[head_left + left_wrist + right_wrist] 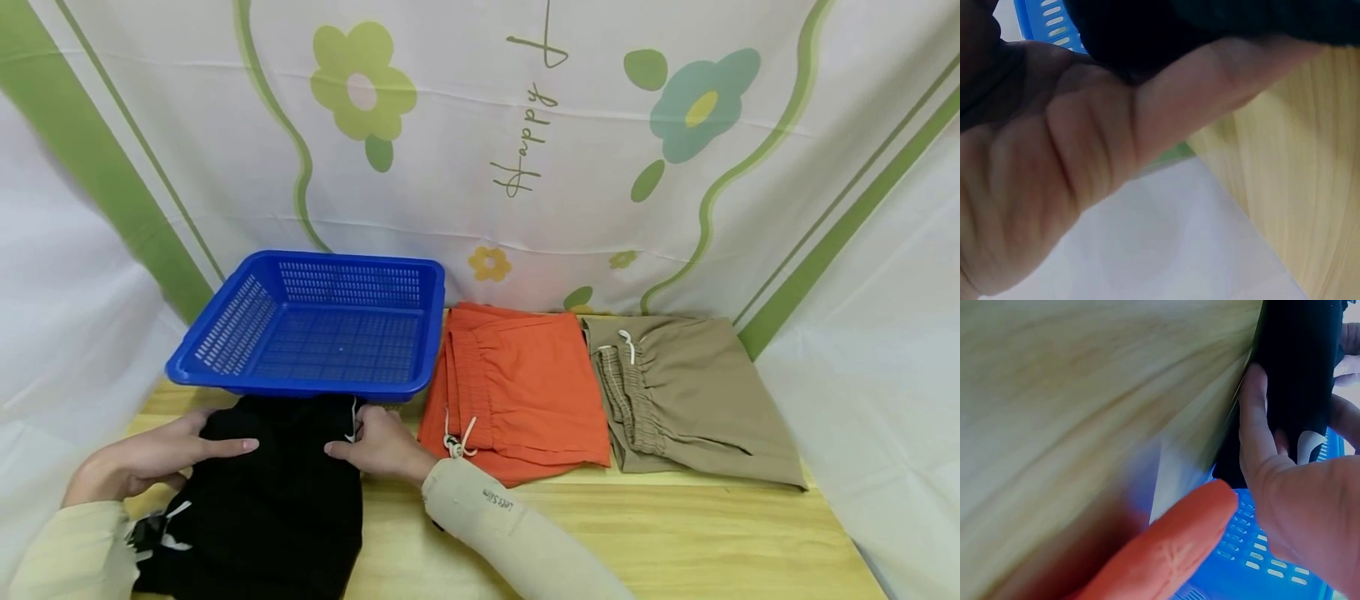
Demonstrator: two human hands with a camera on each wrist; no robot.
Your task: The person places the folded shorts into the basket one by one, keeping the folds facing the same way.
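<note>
A folded black garment (292, 508) lies at the front left, its far edge against the near side of the blue basket (300, 387). At its left edge my left hand (161, 450) grips the cloth, thumb laid across the top and the other fingers partly hidden. My right hand (382, 442) holds the far right corner, thumb on top and fingers at the side, beside a small white strip on the cloth. In the right wrist view, the black garment (1297, 356) sits between the right thumb and fingers. The left wrist view shows mostly the left palm (1072, 137).
Right of the basket lie folded orange drawstring pants (532, 383), then folded khaki drawstring pants (690, 392) on the wooden table (637, 533). A white curtain with printed flowers (480, 125) stands behind, and white cloth hangs at both sides.
</note>
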